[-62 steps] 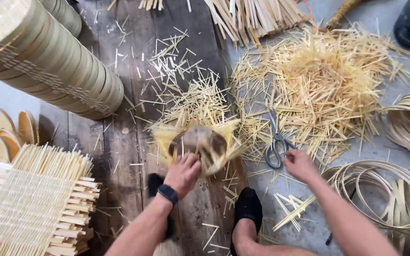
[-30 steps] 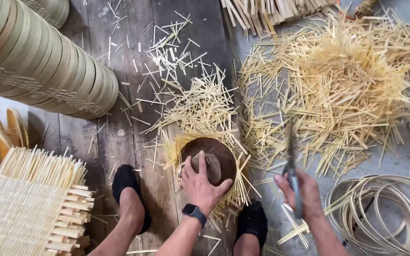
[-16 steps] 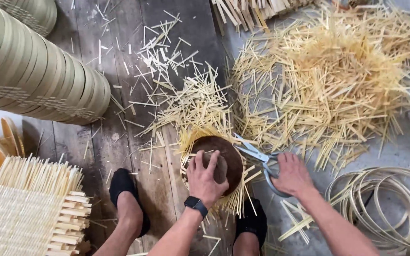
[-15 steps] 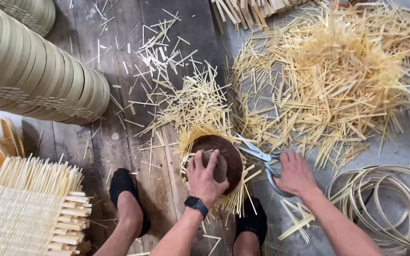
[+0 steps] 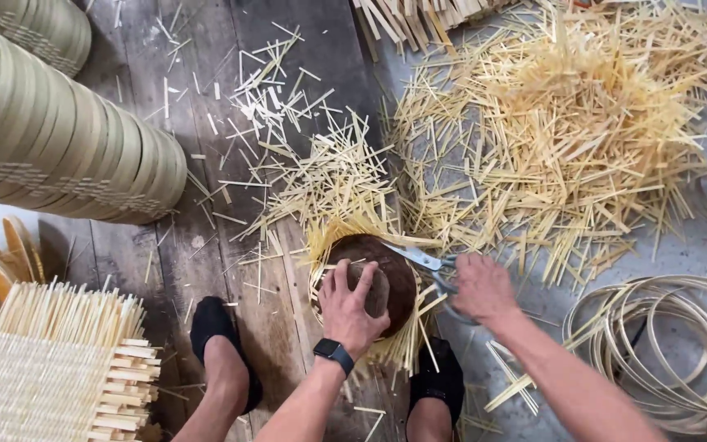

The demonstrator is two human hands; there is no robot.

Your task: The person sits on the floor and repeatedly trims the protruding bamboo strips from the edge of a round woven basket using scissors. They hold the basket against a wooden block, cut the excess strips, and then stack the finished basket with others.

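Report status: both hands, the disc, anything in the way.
Left hand pressing disc. Right hand on scissors, blades at rim. Offcuts piled beyond.
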